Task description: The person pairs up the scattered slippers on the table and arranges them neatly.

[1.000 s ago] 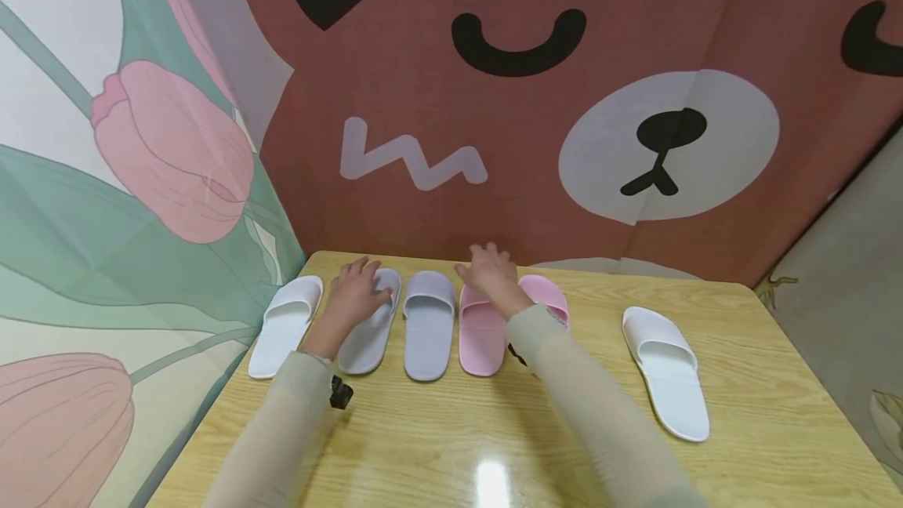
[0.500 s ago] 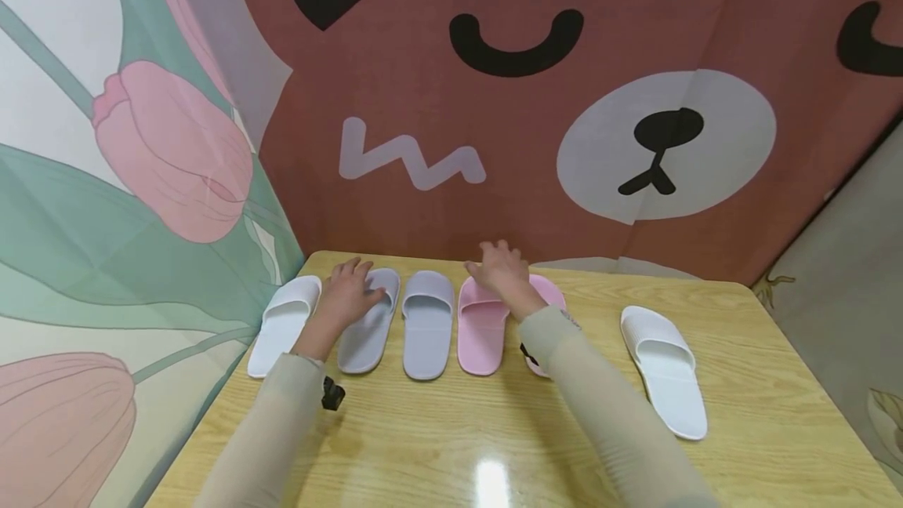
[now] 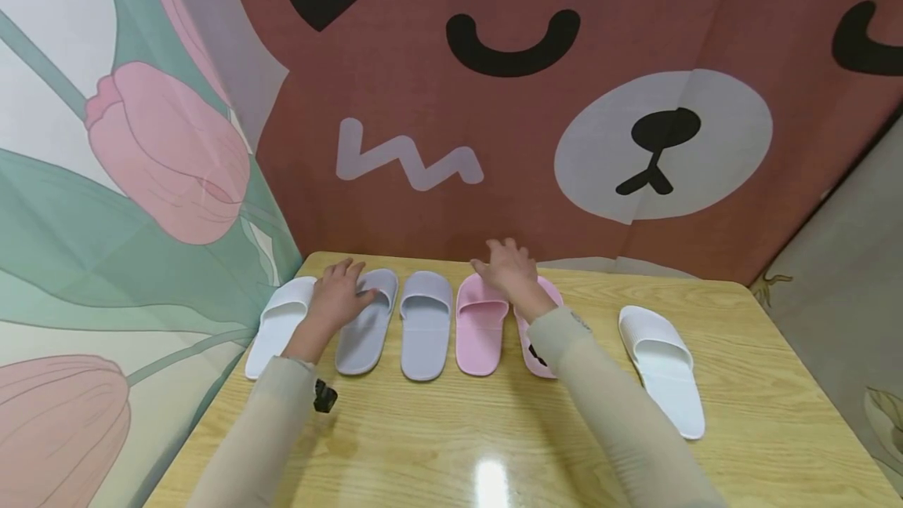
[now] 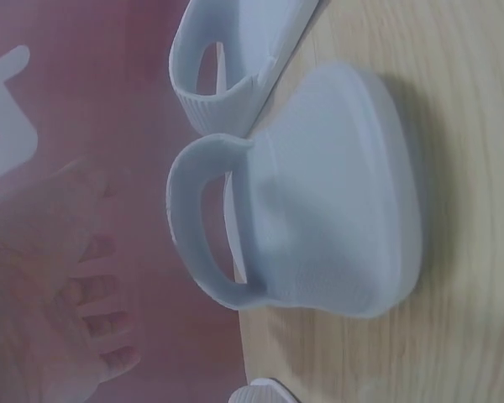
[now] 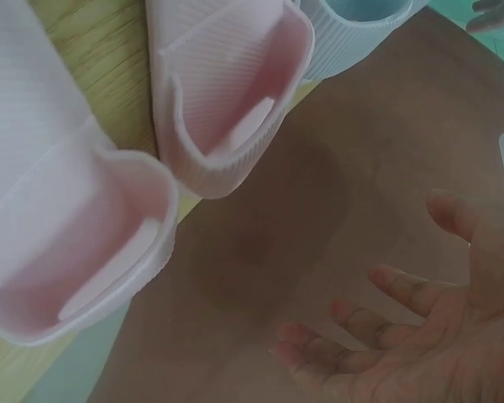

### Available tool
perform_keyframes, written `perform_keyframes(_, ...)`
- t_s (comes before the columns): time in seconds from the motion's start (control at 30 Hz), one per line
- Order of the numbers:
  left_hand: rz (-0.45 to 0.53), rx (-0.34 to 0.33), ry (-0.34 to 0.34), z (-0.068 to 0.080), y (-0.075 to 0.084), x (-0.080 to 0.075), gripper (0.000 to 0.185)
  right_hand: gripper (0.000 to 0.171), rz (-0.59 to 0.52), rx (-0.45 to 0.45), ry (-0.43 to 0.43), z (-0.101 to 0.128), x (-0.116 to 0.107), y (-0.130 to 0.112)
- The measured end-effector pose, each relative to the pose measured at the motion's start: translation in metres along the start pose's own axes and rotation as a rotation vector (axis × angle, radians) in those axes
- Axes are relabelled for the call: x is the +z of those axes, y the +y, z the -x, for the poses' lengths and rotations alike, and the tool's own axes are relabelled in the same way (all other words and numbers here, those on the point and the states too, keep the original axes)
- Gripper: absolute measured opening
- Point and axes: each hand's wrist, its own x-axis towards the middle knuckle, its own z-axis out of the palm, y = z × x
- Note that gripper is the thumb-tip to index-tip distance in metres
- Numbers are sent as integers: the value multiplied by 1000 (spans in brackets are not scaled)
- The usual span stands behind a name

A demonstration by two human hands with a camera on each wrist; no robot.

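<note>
My left hand (image 3: 337, 296) hovers with spread fingers above the gap between a white slipper (image 3: 277, 335) and the leftmost grey slipper (image 3: 363, 339), overlapping the grey strap in the head view. In the left wrist view that hand (image 4: 46, 294) holds nothing, and a grey slipper (image 4: 336, 210) lies beside it. A second grey slipper (image 3: 425, 339) stands between my hands. Over the toe ends of two pink slippers, the left one (image 3: 480, 339) and the right one (image 3: 552, 288), my right hand (image 3: 511, 266) reaches with loose fingers. The right wrist view shows its palm bare, near both pink straps.
Apart from the row, another white slipper (image 3: 666, 375) lies tilted on the right of the wooden table (image 3: 423, 445). A bear-print cloth (image 3: 423, 218) hangs right behind the table's back edge, and a tulip-print cloth (image 3: 169, 155) borders the left side.
My left hand has drifted slightly left, showing more of the grey slipper. The right hand has moved right, uncovering the left pink slipper. The slippers keep their places.
</note>
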Motion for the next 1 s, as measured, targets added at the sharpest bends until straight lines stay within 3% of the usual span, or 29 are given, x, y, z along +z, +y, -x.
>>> perform_keyframes(1.0, -21, -19, 8, 14, -21, -10, 68, 69, 43, 36, 21, 16, -11, 39)
